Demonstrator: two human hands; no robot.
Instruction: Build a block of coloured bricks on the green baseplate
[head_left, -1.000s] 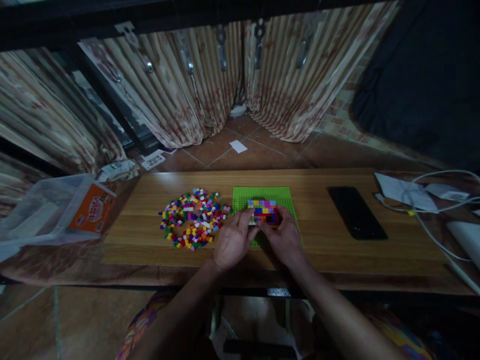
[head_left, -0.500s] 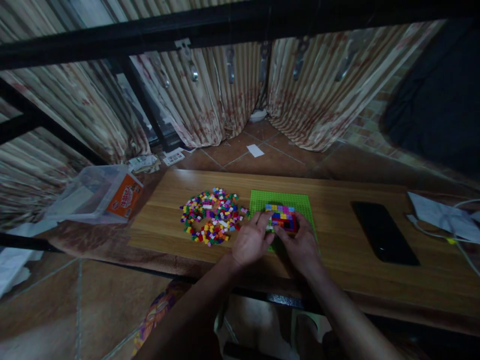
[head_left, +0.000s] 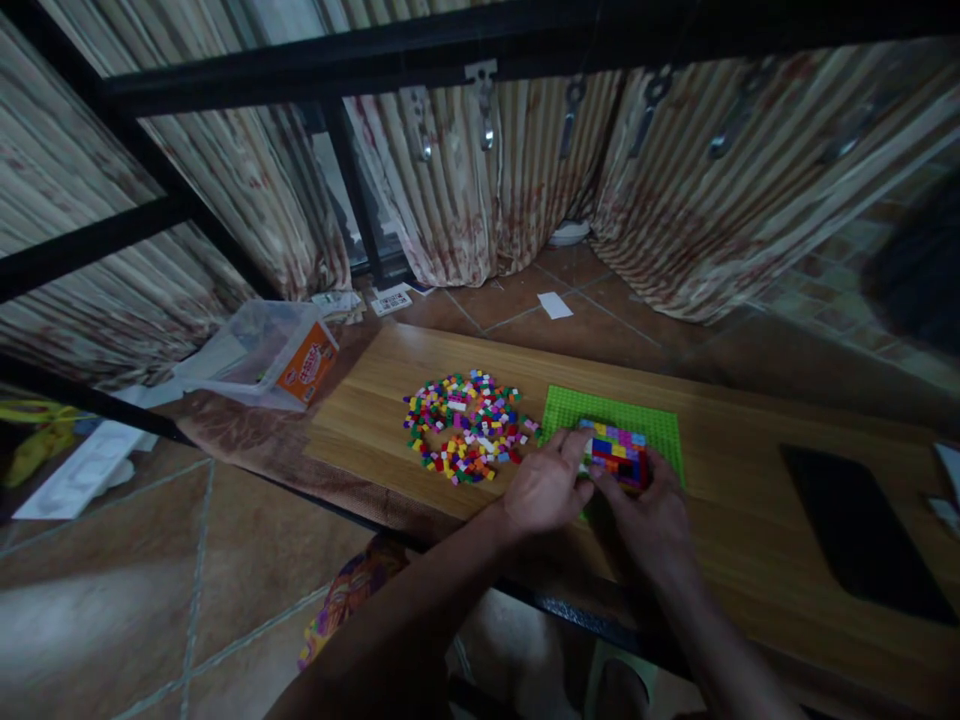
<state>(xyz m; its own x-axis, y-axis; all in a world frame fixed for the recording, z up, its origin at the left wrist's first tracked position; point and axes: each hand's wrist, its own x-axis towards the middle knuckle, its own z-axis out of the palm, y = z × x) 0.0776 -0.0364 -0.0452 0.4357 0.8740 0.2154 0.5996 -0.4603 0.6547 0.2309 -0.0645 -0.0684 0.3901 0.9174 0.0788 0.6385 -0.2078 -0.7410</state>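
While the left hand (head_left: pixel 546 490) and right hand (head_left: pixel 656 512) hold the multicoloured brick block (head_left: pixel 616 449) between their fingers, with the green baseplate (head_left: pixel 564 405) beneath, even pressure from both sides should keep its bricks aligned.

Bare forearms (head_left: pixel 450 575), bare fingers (head_left: pixel 571 446), brightly patterned garment (head_left: pixel 352 597) in purple, orange and yellow

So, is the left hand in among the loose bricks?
No: the left hand is at the left side of the multicoloured brick build, while the loose bricks lie farther left on the wooden tabletop.
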